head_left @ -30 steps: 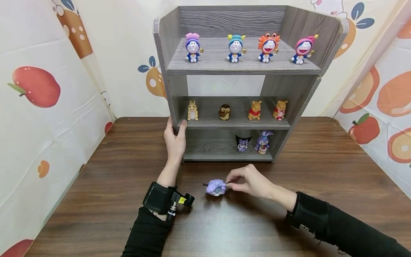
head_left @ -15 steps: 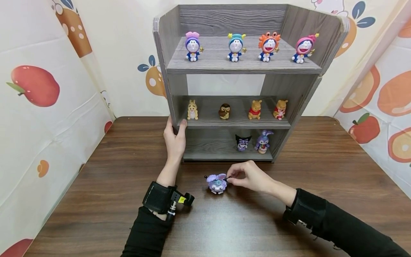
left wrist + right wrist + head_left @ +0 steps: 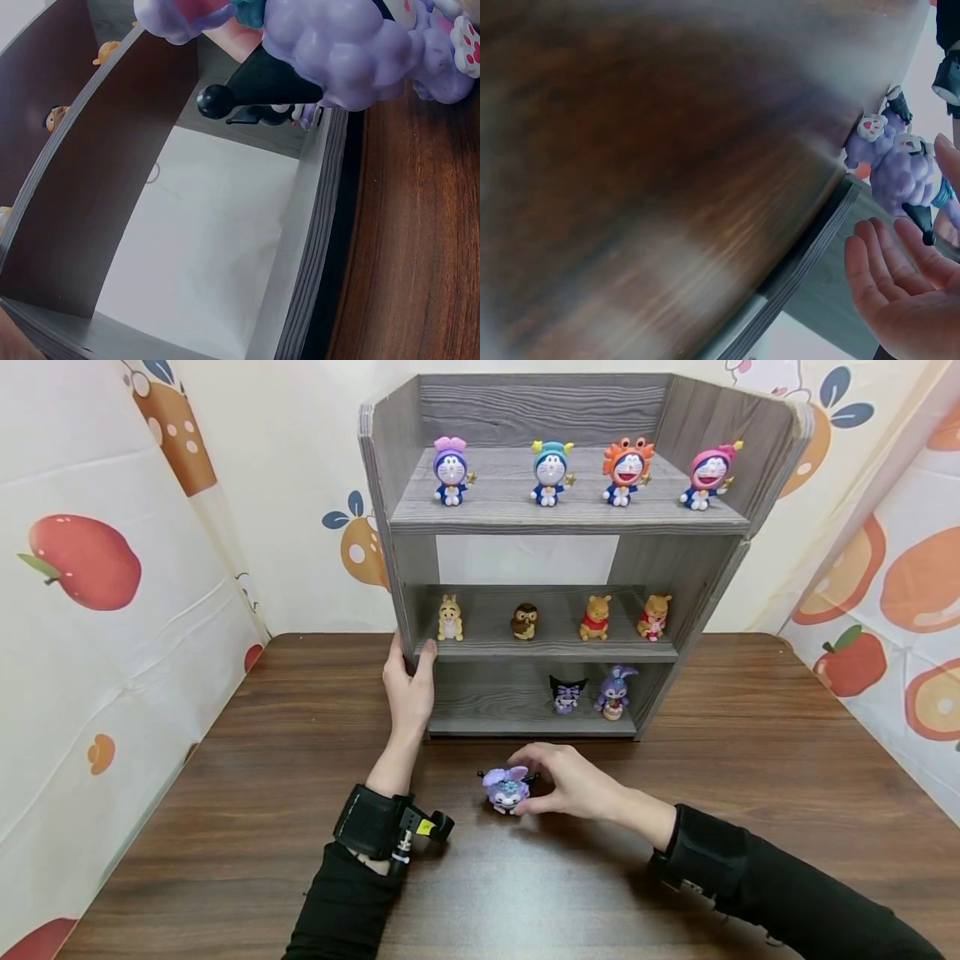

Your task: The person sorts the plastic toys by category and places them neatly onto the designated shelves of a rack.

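A small purple figurine [image 3: 507, 790] with rabbit ears, black ball-tipped points and a fluffy body stands on the table before the shelf. My right hand [image 3: 573, 783] is around its right side, the thumb low at its front and the fingers behind. In the right wrist view, the fingers [image 3: 896, 262] are loosely bent beside one black point, with a gap to the body of the figurine [image 3: 904, 176]. My left hand [image 3: 408, 689] grips the left side of the grey shelf [image 3: 532, 727], its thumb at the front edge. The figurine [image 3: 337, 45] looms large in the left wrist view.
On the bottom board stand a black-eared figurine [image 3: 567, 694] and a purple rabbit figurine [image 3: 613, 693]. Several figures, including an owl [image 3: 524, 622], occupy the middle board. Others in coloured hoods, one a crab hood [image 3: 628, 472], line the top. Brown wooden table [image 3: 262, 827] surrounds the shelf.
The figurine has tipped up from lying to standing with its face forward. My right hand has let go of its black point and shifted left around it. The left hand stays put.
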`<state>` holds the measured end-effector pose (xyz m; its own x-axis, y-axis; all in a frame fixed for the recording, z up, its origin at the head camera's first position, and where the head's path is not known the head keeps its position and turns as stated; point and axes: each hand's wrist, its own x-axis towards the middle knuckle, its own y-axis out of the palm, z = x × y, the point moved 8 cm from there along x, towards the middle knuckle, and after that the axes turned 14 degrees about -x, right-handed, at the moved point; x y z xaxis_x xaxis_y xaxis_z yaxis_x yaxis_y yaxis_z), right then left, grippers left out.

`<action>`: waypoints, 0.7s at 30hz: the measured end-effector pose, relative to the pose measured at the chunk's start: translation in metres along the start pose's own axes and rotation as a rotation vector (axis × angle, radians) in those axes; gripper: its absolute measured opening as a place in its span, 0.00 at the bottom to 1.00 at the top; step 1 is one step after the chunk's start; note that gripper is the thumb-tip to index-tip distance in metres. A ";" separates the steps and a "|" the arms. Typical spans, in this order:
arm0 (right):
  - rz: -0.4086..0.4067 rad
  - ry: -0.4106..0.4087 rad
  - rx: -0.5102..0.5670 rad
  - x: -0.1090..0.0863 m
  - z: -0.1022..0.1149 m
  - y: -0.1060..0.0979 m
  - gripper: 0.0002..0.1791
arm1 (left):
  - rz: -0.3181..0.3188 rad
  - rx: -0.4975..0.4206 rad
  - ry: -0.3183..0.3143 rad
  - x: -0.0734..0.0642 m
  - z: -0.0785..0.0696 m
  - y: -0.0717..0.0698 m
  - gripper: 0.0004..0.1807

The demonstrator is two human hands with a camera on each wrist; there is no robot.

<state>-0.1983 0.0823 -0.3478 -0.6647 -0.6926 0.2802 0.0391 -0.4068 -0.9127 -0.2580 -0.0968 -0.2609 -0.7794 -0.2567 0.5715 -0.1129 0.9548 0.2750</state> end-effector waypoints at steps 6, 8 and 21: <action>0.041 -0.004 -0.022 0.005 0.005 0.007 0.27 | 0.004 0.000 -0.004 0.000 -0.002 0.001 0.22; 0.031 -0.005 -0.030 0.007 0.006 0.007 0.26 | 0.004 0.001 -0.001 0.000 -0.002 0.001 0.22; 0.013 0.008 -0.070 0.017 0.003 0.007 0.21 | 0.014 -0.005 0.000 0.000 -0.001 0.001 0.22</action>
<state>-0.2069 0.0660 -0.3485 -0.6703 -0.6927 0.2661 -0.0039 -0.3552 -0.9348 -0.2574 -0.0956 -0.2595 -0.7811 -0.2435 0.5750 -0.0993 0.9576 0.2706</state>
